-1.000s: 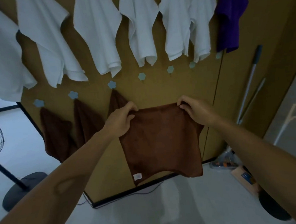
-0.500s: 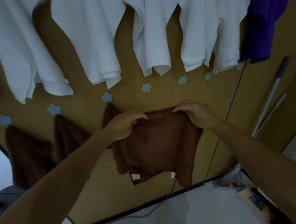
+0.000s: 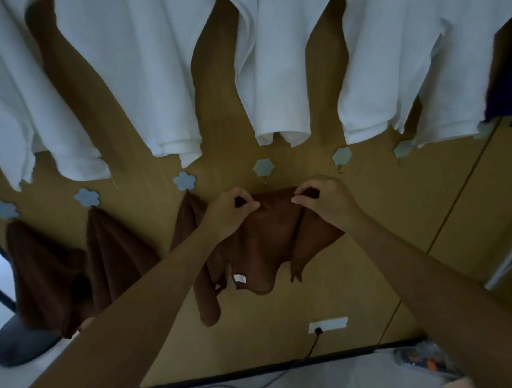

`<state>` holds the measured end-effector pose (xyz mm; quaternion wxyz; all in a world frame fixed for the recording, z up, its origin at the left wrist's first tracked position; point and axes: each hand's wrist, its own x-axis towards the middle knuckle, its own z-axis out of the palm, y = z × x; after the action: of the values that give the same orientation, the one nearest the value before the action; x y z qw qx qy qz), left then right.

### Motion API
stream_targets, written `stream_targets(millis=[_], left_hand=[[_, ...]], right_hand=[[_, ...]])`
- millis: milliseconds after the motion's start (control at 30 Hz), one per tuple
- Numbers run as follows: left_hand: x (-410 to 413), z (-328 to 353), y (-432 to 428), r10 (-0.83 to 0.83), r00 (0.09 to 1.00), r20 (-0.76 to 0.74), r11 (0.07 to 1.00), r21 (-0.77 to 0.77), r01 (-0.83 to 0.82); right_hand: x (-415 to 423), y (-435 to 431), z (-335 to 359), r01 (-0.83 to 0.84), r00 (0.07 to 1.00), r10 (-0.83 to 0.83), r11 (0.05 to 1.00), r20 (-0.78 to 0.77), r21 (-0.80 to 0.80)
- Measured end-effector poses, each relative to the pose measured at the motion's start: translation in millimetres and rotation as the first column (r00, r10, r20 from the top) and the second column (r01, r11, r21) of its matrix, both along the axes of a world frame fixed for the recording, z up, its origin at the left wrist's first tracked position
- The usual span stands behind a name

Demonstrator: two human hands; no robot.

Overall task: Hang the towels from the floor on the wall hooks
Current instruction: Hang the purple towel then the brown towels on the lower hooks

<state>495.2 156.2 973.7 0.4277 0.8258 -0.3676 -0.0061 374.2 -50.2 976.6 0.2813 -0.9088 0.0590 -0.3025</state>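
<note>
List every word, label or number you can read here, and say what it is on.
No text here is legible.
On the brown microfibre towel, a small white sewn tag: too blurred to read.
On the floor at far right, a clear packet with orange print: too blurred to read.

Both hands pinch the top edge of a brown towel (image 3: 264, 241) just below a flower-shaped wall hook (image 3: 263, 167). The left hand (image 3: 228, 212) grips left of the hook, the right hand (image 3: 325, 199) right of it. Three brown towels (image 3: 116, 252) hang left of that hook.

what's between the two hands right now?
Head view: a short stretch of the brown towel, its top edge pinched by the left hand and right hand. The empty flower hook sits just above.
</note>
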Motion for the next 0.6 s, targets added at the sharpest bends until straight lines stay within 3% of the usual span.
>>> stream_targets(millis=[67, 333, 467, 600], left_hand=[[3, 3, -9, 0.054, 0.998, 0.026, 0.998, -0.017, -0.053], [25, 3, -23, 0.043, 0.982, 0.184, 0.996, 0.071, -0.057], [34, -7, -28, 0.039, 0.929, 0.369, 0.985, 0.140, -0.097], [34, -17, -38, 0.031, 0.891, 0.453, 0.981, 0.158, -0.114]], right_hand=[[13, -4, -2, 0.000, 1.000, 0.000, 0.998, -0.002, 0.067], [52, -21, -21, -0.143, 0.988, 0.148, 0.985, 0.044, -0.092], [63, -23, -27, -0.131, 0.982, 0.143, 0.986, 0.122, -0.102], [73, -24, -33, -0.073, 0.986, 0.085, 0.993, 0.144, -0.088]])
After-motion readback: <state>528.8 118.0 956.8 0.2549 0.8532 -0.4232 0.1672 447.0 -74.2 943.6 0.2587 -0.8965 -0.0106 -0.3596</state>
